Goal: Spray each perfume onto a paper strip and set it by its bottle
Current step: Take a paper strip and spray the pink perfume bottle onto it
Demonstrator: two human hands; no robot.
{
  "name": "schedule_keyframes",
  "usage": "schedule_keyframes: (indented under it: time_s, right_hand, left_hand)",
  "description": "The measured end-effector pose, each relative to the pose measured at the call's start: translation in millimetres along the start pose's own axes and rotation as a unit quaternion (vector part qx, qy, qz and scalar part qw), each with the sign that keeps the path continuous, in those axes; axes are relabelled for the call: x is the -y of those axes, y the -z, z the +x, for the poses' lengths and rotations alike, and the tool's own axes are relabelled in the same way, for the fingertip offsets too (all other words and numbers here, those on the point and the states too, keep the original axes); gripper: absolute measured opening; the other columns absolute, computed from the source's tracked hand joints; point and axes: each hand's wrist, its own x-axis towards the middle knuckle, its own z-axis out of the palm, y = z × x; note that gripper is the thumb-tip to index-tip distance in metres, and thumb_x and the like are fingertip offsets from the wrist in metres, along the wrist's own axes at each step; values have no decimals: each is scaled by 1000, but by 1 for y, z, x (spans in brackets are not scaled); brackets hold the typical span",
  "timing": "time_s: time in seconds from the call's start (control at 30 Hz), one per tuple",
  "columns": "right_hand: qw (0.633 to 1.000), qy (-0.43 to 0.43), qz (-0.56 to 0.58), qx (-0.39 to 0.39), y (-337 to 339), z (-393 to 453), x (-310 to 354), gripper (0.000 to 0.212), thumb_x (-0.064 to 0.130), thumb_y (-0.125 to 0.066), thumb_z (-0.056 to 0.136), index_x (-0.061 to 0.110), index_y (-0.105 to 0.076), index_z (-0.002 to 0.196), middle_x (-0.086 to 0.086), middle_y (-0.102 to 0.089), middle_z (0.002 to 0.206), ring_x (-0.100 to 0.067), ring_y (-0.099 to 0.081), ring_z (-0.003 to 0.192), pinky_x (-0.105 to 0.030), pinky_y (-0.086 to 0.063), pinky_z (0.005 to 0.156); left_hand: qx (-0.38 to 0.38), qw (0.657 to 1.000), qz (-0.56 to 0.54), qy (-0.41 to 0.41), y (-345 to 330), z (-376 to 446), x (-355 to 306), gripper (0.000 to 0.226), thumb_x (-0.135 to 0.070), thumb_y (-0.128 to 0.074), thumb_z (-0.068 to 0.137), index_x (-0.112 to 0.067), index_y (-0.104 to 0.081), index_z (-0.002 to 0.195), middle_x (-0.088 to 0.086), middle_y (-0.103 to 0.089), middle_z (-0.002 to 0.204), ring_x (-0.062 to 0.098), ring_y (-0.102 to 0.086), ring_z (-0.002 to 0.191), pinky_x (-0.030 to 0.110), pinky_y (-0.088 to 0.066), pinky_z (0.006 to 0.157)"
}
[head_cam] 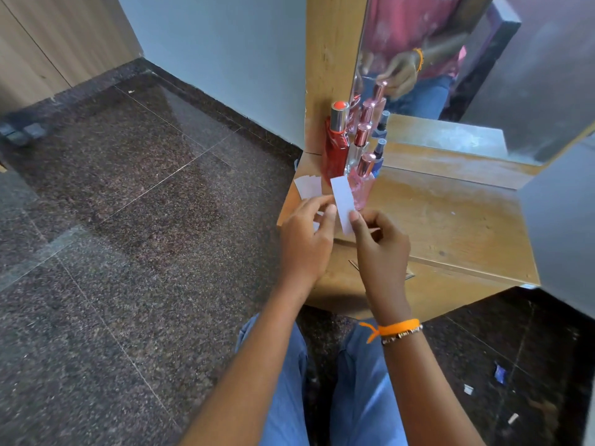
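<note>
A white paper strip (343, 203) stands upright between my hands, over the near left corner of the wooden shelf (444, 226). My right hand (381, 252) pinches its lower right edge. My left hand (306, 243) touches its left edge with the thumb and holds more white paper (308, 187) behind its fingers. Behind the strip stands a row of perfume bottles: a red bottle (336, 146) with a silver and red cap, a clear one (357, 146) with a pink metallic cap, a pink one (363, 183) nearest me, and a small dark-capped blue one (379, 156).
A mirror (467, 75) rises behind the shelf and repeats the bottles and my hand. A wooden panel (331, 59) stands left of it. Dark granite floor (128, 220) spreads to the left, with small scraps of litter (500, 373) at lower right.
</note>
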Motion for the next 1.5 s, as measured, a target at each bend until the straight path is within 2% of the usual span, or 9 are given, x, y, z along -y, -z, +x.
schedule_keyframes:
  time_s: [0.2,0.47,0.63,0.87,1.03,1.13,1.23,1.37,1.5]
  right_hand:
    - [998,-39,35,37,25,-12,-13,26,13,-69,84,25,-59,63,16,-58,56,4,-47,55,-14,-37,55]
    - [979,-39,-196,-32,42,20,-31,11,18,-70,81,9,-65,84,-11,-71,75,-28,-67,74,-30,-41,60]
    - [951,19,-304,-54,37,21,-31,33,27,-71,82,12,-56,106,-11,-67,90,-28,-61,80,-27,-30,59]
    - [971,91,-220,14,4,52,-7,43,25,-75,77,9,-59,113,-8,-60,110,-22,-57,95,-25,-41,69]
    - [969,101,-225,-9,1,58,-9,21,18,-71,79,8,-64,96,-7,-65,96,-23,-58,85,-21,-35,65]
    - [973,148,-176,-11,15,48,-9,14,15,-73,77,9,-63,84,1,-58,80,-17,-52,69,-16,-31,55]
    - [974,177,-139,11,27,33,-5,10,13,-73,78,12,-63,80,5,-52,72,-14,-50,62,-20,-37,53]
    - [980,117,-134,93,49,30,-1,14,0,-71,75,12,-67,82,-6,-59,74,-21,-58,64,-21,-45,58]
    - [988,60,-26,142,68,34,17,32,-7,-56,86,14,-66,108,0,-69,97,-3,-61,80,-13,-47,75]
  left_hand:
    - [41,985,-124,115,-20,-9,-6,12,-11,-65,83,-22,-68,80,-14,-67,75,-4,-62,70,14,-49,67]
    - [59,994,-24,91,-26,-12,-4,14,-13,-61,85,-24,-69,84,-14,-66,73,5,-62,72,15,-47,67]
    - [54,995,-15,79,-27,-20,-2,17,-10,-59,84,-23,-70,83,-17,-65,71,3,-61,71,11,-45,67]
    - [-20,996,-37,77,-22,-13,-6,21,-5,-52,87,-21,-66,85,-7,-67,81,10,-61,77,18,-46,69]
    - [-51,997,-47,33,-17,4,-11,20,-7,-47,91,-17,-61,103,-1,-62,105,9,-57,95,15,-44,80]
    - [34,996,-85,23,-19,11,-16,31,-13,-48,94,-16,-54,124,-3,-55,122,-2,-52,105,2,-38,86]
    - [155,978,-127,51,-25,14,-21,37,-25,-50,94,-21,-48,131,-3,-55,131,6,-51,120,21,-41,100]
    - [184,978,-88,29,-29,11,-22,26,-30,-47,95,-20,-53,118,-2,-63,113,6,-58,103,9,-42,82]
    - [140,986,-83,41,-36,2,-20,21,-29,-41,97,-18,-49,112,1,-59,109,11,-54,97,9,-37,72]
